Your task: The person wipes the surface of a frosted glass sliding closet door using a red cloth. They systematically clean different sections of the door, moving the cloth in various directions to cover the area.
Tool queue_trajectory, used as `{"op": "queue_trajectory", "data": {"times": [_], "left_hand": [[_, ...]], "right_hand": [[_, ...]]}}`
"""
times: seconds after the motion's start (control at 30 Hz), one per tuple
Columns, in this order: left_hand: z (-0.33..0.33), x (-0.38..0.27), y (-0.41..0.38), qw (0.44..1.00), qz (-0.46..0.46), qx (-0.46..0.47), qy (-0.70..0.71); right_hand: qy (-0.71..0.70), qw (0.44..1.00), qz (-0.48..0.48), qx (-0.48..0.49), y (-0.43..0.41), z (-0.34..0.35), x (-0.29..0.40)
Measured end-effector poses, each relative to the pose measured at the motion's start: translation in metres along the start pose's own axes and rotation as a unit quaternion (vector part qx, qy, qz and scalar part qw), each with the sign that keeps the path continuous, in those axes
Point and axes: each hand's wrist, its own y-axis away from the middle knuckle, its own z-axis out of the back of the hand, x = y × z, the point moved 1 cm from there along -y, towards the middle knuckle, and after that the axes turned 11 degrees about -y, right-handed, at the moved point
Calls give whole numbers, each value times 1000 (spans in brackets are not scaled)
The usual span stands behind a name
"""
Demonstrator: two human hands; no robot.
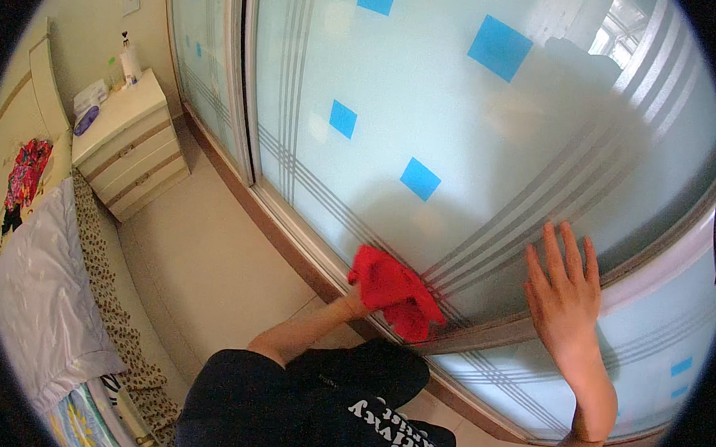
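My left hand (363, 302) is mostly hidden under a red cloth (394, 289), which it presses against the lower part of a frosted glass sliding door (360, 181) with blue squares and grey stripes. To the right, my right hand (564, 295) rests with spread fingers near the same door's edge, close to the metal frame (510, 334). It holds nothing. A second frosted panel (532, 366) shows beyond that frame. My shadow falls on the glass.
A white nightstand (134, 151) with bottles and a purple item (86, 120) stands at the upper left. A bed with a grey cover (50, 304) lies at the left. Tiled floor (211, 246) and a brown door sill (260, 236) run between bed and doors.
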Motion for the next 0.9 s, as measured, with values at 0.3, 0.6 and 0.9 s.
{"op": "queue_trajectory", "data": {"times": [0.3, 0.6, 0.9], "left_hand": [[176, 159, -46, 952, 143, -267, -44], [242, 303, -25, 866, 342, -362, -41], [207, 310, -2, 685, 523, -360, 357]], "right_hand": [[11, 1000, -18, -1, -6, -2, 2], [33, 998, -41, 29, -14, 5, 9], [38, 998, -39, 24, -15, 7, 7]]}}
